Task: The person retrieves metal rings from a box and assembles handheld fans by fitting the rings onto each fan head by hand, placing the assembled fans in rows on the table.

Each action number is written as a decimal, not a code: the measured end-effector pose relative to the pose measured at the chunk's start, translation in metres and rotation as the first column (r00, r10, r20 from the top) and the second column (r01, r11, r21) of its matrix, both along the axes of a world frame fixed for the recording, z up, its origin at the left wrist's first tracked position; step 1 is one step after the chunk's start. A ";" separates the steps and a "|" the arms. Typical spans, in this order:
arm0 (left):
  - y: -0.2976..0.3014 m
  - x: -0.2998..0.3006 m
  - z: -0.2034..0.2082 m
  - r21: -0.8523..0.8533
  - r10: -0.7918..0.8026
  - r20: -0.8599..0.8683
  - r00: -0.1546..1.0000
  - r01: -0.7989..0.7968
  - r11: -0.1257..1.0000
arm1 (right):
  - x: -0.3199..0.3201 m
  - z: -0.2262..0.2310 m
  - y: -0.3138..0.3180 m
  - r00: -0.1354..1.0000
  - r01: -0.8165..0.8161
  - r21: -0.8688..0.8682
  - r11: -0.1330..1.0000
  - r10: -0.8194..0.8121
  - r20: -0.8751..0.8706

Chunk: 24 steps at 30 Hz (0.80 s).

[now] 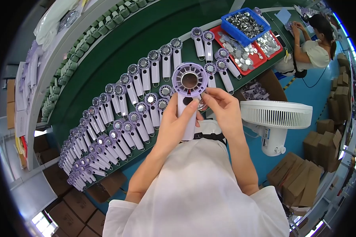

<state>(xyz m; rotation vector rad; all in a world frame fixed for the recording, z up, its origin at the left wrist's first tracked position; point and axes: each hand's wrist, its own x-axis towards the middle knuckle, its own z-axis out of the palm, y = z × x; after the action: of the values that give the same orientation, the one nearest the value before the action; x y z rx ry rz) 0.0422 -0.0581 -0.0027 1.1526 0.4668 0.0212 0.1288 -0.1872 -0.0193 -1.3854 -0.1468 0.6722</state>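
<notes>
In front of my chest I hold a lavender handheld fan [190,80] upright, its round head with a dark centre facing up at me. My left hand [177,118] is closed round its pale handle, thumb on the front near a dark oval button. Against the lower right of the fan head, my right hand [221,106] pinches a small shiny round piece [202,105], mostly covered by the fingers. Rows of similar handheld fans [145,112] lie on the green table to the left, many with silver discs at their centres.
Red trays [250,68] of flat silver pieces and a blue bin [230,28] of shiny metal caps stand at the upper right. A white electric fan [274,114] is at my right. Beyond sits a co-worker [318,53]. Cardboard boxes [296,179] stand on the floor.
</notes>
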 end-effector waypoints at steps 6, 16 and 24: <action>0.015 -0.003 -0.010 0.082 0.148 -0.036 0.988 -0.145 0.986 | 0.013 -0.009 -0.018 0.933 0.311 -0.042 0.950 -0.296 0.203; 0.015 0.004 -0.003 0.206 -0.181 -0.190 0.965 0.219 0.954 | 0.015 0.039 -0.030 0.827 0.175 -0.040 0.984 -0.125 0.548; 0.006 0.001 0.001 0.279 -0.184 -0.202 0.962 0.237 0.931 | 0.021 0.054 -0.013 0.637 0.070 -0.180 0.981 0.095 0.765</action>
<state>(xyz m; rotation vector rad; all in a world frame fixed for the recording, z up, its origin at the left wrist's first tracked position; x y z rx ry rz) 0.0430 -0.0522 -0.0020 1.5090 0.5016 -0.2035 0.1502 -0.2005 0.0349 -1.7996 -0.8026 0.0420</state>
